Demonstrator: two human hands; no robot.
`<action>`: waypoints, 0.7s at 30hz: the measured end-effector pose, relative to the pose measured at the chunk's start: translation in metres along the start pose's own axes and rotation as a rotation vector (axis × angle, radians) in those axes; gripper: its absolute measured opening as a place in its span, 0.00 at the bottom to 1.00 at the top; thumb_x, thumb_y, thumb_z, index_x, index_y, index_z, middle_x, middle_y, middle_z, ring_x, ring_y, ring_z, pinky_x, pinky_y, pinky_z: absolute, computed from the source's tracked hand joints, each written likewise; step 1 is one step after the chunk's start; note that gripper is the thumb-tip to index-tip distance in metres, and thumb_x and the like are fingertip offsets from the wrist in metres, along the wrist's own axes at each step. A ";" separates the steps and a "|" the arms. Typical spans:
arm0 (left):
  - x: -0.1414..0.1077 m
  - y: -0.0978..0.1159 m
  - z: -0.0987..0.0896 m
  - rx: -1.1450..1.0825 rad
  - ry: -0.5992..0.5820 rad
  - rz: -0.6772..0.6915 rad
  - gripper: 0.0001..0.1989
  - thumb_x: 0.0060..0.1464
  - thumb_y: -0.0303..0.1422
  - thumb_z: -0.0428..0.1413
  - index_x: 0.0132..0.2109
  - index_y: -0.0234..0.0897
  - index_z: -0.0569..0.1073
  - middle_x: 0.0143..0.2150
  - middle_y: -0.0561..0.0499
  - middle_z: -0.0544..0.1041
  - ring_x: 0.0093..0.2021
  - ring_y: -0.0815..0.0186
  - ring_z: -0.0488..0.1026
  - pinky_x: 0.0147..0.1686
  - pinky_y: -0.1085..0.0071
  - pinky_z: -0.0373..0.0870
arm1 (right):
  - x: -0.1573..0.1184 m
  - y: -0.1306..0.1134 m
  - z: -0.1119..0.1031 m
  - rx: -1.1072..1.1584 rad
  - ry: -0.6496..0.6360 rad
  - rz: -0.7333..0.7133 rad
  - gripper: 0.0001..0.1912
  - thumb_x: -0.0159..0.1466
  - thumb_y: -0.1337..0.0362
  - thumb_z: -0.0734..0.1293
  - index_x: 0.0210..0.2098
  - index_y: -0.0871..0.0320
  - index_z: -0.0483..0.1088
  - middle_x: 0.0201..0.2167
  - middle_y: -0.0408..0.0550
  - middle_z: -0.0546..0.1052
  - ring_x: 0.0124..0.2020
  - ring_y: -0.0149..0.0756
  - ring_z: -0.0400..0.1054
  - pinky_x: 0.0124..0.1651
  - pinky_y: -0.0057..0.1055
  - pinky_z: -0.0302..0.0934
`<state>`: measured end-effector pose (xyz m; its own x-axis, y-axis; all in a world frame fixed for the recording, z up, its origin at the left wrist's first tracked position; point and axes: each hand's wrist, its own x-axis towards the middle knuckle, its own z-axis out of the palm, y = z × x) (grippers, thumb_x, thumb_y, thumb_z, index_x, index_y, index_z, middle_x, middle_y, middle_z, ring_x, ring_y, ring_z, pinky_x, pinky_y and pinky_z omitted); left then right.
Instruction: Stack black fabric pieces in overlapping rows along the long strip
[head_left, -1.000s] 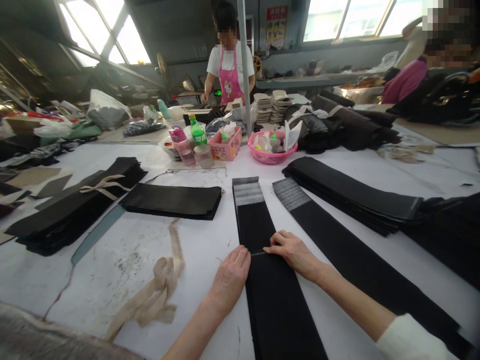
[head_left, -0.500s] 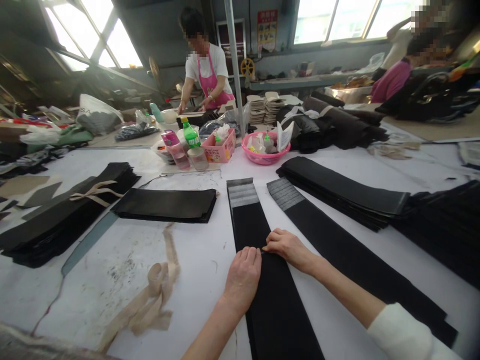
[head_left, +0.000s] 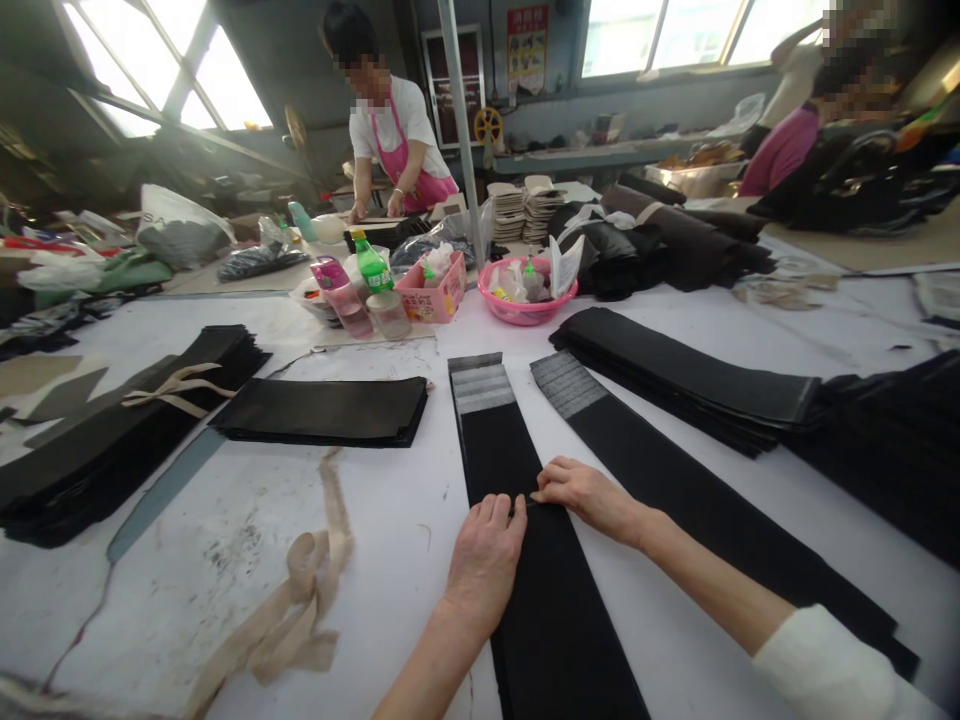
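Observation:
A long black strip (head_left: 566,600) lies lengthwise before me, its far end showing several grey bands. On its left edge rests my left hand (head_left: 487,550), fingers pressed together at the black material. My right hand (head_left: 589,495) pinches at the strip's right edge, its fingertips close to those of the left. Between the fingertips a thin edge or fold runs across the strip; its details are too small to tell. To the right, a second run of black strips (head_left: 697,480) with a grey banded end lies at a slant.
Black stacks lie at left, one tied (head_left: 135,430), one flat (head_left: 322,410), and another at right (head_left: 690,370). A beige cloth ribbon (head_left: 300,600) curls at front left. Behind are a pink basket (head_left: 525,312), a green bottle (head_left: 371,265) and a person in a pink apron (head_left: 405,160).
The view has shifted slightly. Both hands stay at nearly the same place on the strip, with a little more space between their fingertips.

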<state>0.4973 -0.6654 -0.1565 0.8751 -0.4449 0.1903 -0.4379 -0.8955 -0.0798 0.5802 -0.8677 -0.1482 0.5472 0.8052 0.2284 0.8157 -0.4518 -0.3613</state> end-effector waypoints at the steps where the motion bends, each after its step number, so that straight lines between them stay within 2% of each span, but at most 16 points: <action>1: 0.000 0.000 0.000 0.003 -0.002 0.001 0.22 0.57 0.23 0.53 0.58 0.35 0.65 0.42 0.46 0.68 0.41 0.60 0.66 0.40 0.64 0.69 | 0.000 0.001 0.001 -0.002 0.007 0.001 0.11 0.69 0.66 0.60 0.41 0.55 0.75 0.38 0.47 0.74 0.42 0.34 0.65 0.45 0.31 0.63; 7: 0.002 0.002 -0.001 0.026 -0.027 0.008 0.23 0.57 0.24 0.54 0.59 0.36 0.64 0.42 0.47 0.68 0.41 0.59 0.66 0.40 0.63 0.69 | -0.002 0.005 0.001 0.065 0.030 0.001 0.10 0.68 0.67 0.61 0.40 0.56 0.75 0.37 0.47 0.74 0.41 0.34 0.65 0.43 0.29 0.63; 14: 0.009 0.008 0.000 0.011 -0.023 0.027 0.18 0.58 0.23 0.52 0.55 0.30 0.67 0.44 0.45 0.69 0.44 0.59 0.66 0.46 0.60 0.67 | -0.004 0.006 -0.003 0.129 0.034 0.046 0.09 0.67 0.67 0.63 0.34 0.58 0.75 0.36 0.47 0.74 0.39 0.33 0.65 0.42 0.28 0.63; 21: 0.011 0.005 0.000 -0.005 -0.027 0.029 0.20 0.58 0.24 0.53 0.57 0.33 0.65 0.43 0.46 0.69 0.43 0.60 0.66 0.43 0.62 0.67 | -0.006 0.007 -0.008 0.163 0.017 0.065 0.09 0.67 0.67 0.63 0.33 0.59 0.75 0.35 0.47 0.74 0.39 0.33 0.65 0.41 0.27 0.62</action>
<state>0.5042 -0.6749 -0.1550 0.8675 -0.4707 0.1611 -0.4639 -0.8823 -0.0798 0.5842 -0.8782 -0.1448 0.6018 0.7691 0.2151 0.7383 -0.4331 -0.5171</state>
